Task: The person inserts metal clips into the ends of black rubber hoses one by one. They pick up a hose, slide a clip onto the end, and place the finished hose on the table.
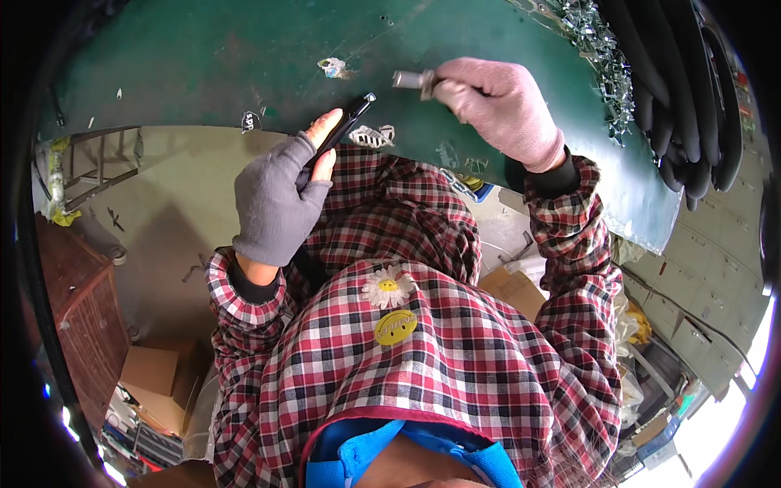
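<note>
My left hand, in a grey glove with bare fingertips, is closed round a slim black rod with a small shiny metal end. The rod tilts up to the right, over the table's near edge. Further right, my right hand, in a pinkish glove, pinches a short silver metal cylinder. Motion blurs this cylinder, and its kind is not clear. It points left, a little above and apart from the rod's end. Both hands are over or beside a green table.
A heap of small shiny metal parts lies at the table's right side, beside a bundle of long black tubes. Torn sticker scraps mark the tabletop. A brown wooden cabinet and a cardboard box stand at left.
</note>
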`<state>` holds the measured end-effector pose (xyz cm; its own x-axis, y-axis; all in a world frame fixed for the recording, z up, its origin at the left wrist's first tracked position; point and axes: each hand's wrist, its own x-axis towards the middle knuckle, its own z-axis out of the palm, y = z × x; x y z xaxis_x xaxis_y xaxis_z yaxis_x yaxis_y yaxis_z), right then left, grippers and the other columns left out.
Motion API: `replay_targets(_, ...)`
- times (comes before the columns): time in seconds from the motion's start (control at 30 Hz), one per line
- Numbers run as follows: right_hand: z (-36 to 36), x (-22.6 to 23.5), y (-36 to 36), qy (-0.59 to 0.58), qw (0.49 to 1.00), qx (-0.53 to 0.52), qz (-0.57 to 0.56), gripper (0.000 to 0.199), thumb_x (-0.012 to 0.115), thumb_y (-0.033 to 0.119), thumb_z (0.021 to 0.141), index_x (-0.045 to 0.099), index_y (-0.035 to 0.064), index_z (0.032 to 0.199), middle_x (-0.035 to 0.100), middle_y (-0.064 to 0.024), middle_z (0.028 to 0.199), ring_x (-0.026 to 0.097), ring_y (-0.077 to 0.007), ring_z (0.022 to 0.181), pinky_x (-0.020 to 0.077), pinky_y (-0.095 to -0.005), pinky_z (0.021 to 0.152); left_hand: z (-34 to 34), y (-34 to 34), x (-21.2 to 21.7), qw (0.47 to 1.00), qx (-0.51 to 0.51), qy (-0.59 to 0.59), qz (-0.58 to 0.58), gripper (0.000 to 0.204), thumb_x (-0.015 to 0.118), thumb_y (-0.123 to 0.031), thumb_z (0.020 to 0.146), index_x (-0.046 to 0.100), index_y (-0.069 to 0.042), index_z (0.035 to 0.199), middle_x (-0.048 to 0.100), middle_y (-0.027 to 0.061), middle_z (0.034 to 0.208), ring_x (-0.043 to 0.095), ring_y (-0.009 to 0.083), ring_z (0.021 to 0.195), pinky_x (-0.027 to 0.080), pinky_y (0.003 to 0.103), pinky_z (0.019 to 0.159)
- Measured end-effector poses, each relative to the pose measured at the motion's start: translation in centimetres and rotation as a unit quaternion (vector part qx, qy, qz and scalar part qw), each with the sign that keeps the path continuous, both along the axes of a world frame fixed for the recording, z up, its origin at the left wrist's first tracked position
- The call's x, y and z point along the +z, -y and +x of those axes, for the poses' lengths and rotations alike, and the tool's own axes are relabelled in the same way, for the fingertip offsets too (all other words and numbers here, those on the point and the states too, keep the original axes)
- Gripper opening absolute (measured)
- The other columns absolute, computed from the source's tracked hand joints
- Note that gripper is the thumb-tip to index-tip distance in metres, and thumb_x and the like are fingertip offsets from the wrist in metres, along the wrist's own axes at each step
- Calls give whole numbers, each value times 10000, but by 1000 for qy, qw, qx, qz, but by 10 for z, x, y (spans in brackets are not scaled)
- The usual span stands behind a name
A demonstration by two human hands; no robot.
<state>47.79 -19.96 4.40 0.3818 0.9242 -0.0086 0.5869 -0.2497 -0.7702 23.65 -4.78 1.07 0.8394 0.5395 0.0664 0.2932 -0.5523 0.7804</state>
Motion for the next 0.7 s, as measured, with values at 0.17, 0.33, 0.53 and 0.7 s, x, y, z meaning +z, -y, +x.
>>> replay_targets(0.17, 8, 3, -19, 59, 993, 88, -60, 171, 728, 279, 892, 785, 131, 956, 720, -74, 797, 699, -254, 729, 557, -336, 684, 0, -1, -4, 999, -13, 24, 34, 462, 710, -128, 892, 663, -224, 1341, 717, 90, 902, 647, 226, 623, 536, 340, 622)
replay_targets(0.33, 13, 12, -26, 63, 985, 127, -103, 180, 729, 283, 888, 788, 144, 988, 736, -67, 835, 707, -250, 774, 565, -328, 720, -5, 0, 8, 998, -42, -25, 28, 444, 670, -40, 917, 659, -148, 1348, 711, 128, 897, 613, 186, 628, 510, 312, 633)
replay_targets(0.53, 18, 36, -32, 38, 965, 194, -174, 190, 712, 224, 919, 759, 60, 1001, 729, -89, 822, 712, -212, 769, 560, -310, 735, -14, 9, 12, 995, -63, 18, 73, 535, 721, -85, 857, 646, -206, 1373, 591, 76, 720, 561, 231, 573, 469, 356, 561)
replay_targets(0.7, 21, 42, -36, 36, 953, 212, -215, 188, 710, 225, 907, 758, 61, 986, 724, -84, 810, 705, -207, 753, 558, -311, 720, -17, 11, 13, 993, -76, 10, 92, 555, 746, -132, 839, 647, -232, 1376, 562, 60, 684, 543, 238, 558, 461, 367, 531)
